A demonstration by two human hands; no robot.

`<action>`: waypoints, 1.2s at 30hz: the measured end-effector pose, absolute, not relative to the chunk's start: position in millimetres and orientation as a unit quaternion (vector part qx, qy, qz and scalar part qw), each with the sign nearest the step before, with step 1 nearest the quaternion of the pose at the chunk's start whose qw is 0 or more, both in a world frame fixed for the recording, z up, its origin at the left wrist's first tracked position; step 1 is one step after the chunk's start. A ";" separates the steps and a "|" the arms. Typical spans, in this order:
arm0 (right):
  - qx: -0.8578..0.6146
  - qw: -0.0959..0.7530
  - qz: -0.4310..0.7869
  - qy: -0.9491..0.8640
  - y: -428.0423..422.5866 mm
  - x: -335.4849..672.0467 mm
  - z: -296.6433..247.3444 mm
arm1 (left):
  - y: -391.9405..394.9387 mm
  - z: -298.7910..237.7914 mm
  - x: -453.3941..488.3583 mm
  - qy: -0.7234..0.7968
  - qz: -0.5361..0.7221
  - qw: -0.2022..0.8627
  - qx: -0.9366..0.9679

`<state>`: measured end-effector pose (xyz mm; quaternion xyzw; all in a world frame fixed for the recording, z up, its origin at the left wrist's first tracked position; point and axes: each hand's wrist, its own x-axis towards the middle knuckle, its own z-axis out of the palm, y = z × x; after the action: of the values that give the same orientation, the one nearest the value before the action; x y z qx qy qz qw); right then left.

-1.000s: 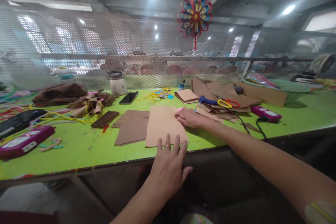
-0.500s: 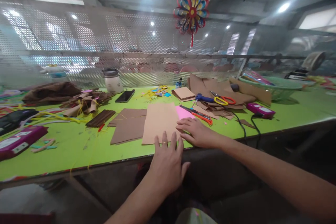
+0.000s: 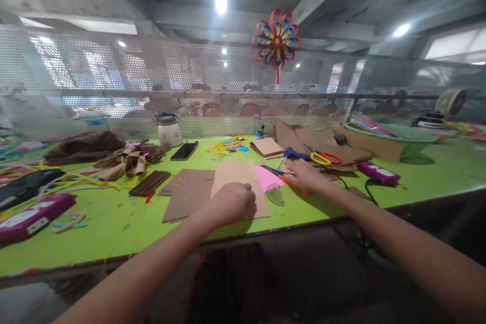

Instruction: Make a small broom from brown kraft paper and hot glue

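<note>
My left hand rests on a tan sheet of paper, its fingers curled in; whatever may be inside them is hidden. Over to the right, my right hand reaches across the orange-handled scissors, fingers partly stretched forward near the tip of a blue glue gun. A pink paper lies under the scissor blades. A clear, rounded plastic piece sits between my hands. Brown paper sheets lie left of the tan one.
A phone, a pale jug and a stack of brown strips stand or lie to the left. Farther right are red-and-yellow scissors, a purple power strip and a green basket. A perforated screen borders the back.
My left hand has moved up onto the tan sheet and curled its fingers. My right hand has shifted right and forward to the scissors, uncovering the clear piece. The view has tilted up.
</note>
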<state>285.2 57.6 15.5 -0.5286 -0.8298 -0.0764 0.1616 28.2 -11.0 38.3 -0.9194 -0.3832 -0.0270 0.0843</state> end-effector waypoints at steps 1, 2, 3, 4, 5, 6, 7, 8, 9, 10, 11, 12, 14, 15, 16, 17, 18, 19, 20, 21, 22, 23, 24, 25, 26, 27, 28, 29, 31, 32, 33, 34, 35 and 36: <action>-0.534 0.154 -0.078 -0.828 63.1 286.6 12.9 | -4.1 33.6 28.1 -0.399 -0.045 0.096 -0.911; -0.536 0.148 -0.079 -0.827 66.8 287.5 9.6 | 1.3 27.9 28.1 -0.412 -0.067 0.106 -0.903; -0.537 0.143 -0.079 -0.828 69.0 288.2 5.9 | 5.1 21.8 28.3 -0.423 -0.082 0.113 -0.895; -0.534 0.138 -0.078 -0.831 70.0 289.0 2.4 | 7.6 16.0 28.6 -0.429 -0.091 0.119 -0.891; -0.530 0.134 -0.075 -0.834 70.1 290.0 -0.5 | 8.9 11.2 29.0 -0.432 -0.096 0.122 -0.888; -0.525 0.131 -0.071 -0.838 69.6 291.4 -2.7 | 9.2 7.6 29.5 -0.433 -0.097 0.124 -0.888; -0.521 0.130 -0.067 -0.841 68.6 292.8 -4.1 | 8.9 5.3 29.9 -0.434 -0.097 0.124 -0.887; -0.518 0.131 -0.063 -0.843 67.4 294.2 -4.5 | 8.2 4.3 30.3 -0.435 -0.098 0.124 -0.887; -0.517 0.136 -0.060 -0.843 65.7 295.2 -4.3 | 7.2 4.1 30.5 -0.437 -0.100 0.122 -0.885; -0.518 0.143 -0.060 -0.841 63.7 295.7 -3.5 | 6.3 4.5 30.8 -0.440 -0.101 0.120 -0.884; -0.516 0.156 -0.061 -0.840 61.4 295.5 -2.4 | 5.5 5.1 31.0 -0.442 -0.102 0.119 -0.883; -0.508 0.171 -0.063 -0.842 58.8 294.4 -1.2 | 4.8 5.8 31.2 -0.443 -0.103 0.120 -0.882; -0.479 0.197 -0.068 -0.852 54.0 290.5 0.7 | 3.8 6.5 31.5 -0.442 -0.103 0.121 -0.883; -0.463 0.205 -0.071 -0.859 52.3 288.0 1.2 | 3.5 6.5 31.6 -0.442 -0.104 0.123 -0.883; -0.449 0.207 -0.072 -0.866 51.2 285.5 1.4 | 3.4 6.2 31.5 -0.442 -0.105 0.124 -0.882; -0.438 0.204 -0.071 -0.873 50.9 283.4 1.3 | 3.4 5.7 31.4 -0.443 -0.107 0.124 -0.881; -0.430 0.198 -0.068 -0.878 51.2 281.9 1.1 | 3.4 5.2 31.1 -0.444 -0.110 0.123 -0.881; -0.425 0.193 -0.063 -0.882 51.7 281.3 1.0 | 3.7 4.6 30.7 -0.443 -0.114 0.122 -0.881; -0.419 0.188 -0.057 -0.886 52.2 281.6 0.9 | 4.1 4.1 30.3 -0.442 -0.119 0.119 -0.881; -0.411 0.182 -0.049 -0.892 52.2 282.8 1.2 | 4.7 3.6 29.8 -0.442 -0.125 0.116 -0.881; -0.402 0.178 -0.041 -0.897 51.4 284.9 1.8 | 5.7 3.3 29.2 -0.444 -0.135 0.110 -0.879; -0.392 0.174 -0.031 -0.903 49.8 287.7 2.7 | 6.9 3.2 28.5 -0.451 -0.148 0.097 -0.875; -0.382 0.169 -0.020 -0.908 47.4 290.9 3.9 | 8.4 3.1 27.8 -0.462 -0.165 0.079 -0.868; -0.374 0.164 -0.007 -0.913 44.4 294.2 5.3 | 10.2 3.2 26.9 -0.475 -0.182 0.059 -0.859; -0.367 0.159 0.007 -0.917 40.9 297.4 6.9 | 12.1 3.4 26.0 -0.487 -0.198 0.040 -0.850; -0.362 0.154 0.021 -0.919 37.2 300.3 8.7 | 14.1 3.5 25.0 -0.498 -0.211 0.024 -0.841; -0.359 0.150 0.035 -0.920 33.4 302.7 10.5 | 15.9 3.5 24.0 -0.505 -0.219 0.013 -0.835; -0.357 0.148 0.048 -0.921 29.6 304.6 12.3 | 17.4 3.5 22.9 -0.508 -0.223 0.007 -0.832; -0.349 0.151 0.069 -0.922 21.6 306.9 15.8 | 19.3 3.3 21.0 -0.509 -0.228 0.001 -0.830; -0.343 0.155 0.076 -0.923 17.1 307.6 17.3 | 19.6 3.1 20.3 -0.507 -0.230 -0.002 -0.831; -0.338 0.160 0.085 -0.924 12.2 308.0 18.6 | 19.6 2.8 19.9 -0.503 -0.231 -0.005 -0.833; -0.332 0.161 0.096 -0.924 6.9 308.5 19.5 | 19.2 2.6 19.8 -0.497 -0.230 -0.008 -0.836; -0.328 0.161 0.109 -0.924 1.2 309.0 19.9 | 18.6 2.4 20.2 -0.490 -0.228 -0.012 -0.841; -0.325 0.161 0.122 -0.924 -4.7 309.6 19.9 | 17.7 2.3 21.0 -0.480 -0.225 -0.016 -0.848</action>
<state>309.6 -4.7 19.9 -0.3247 -0.9240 0.1217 0.1611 21.0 17.7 2.3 -0.8476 -0.4803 -0.2250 -0.0160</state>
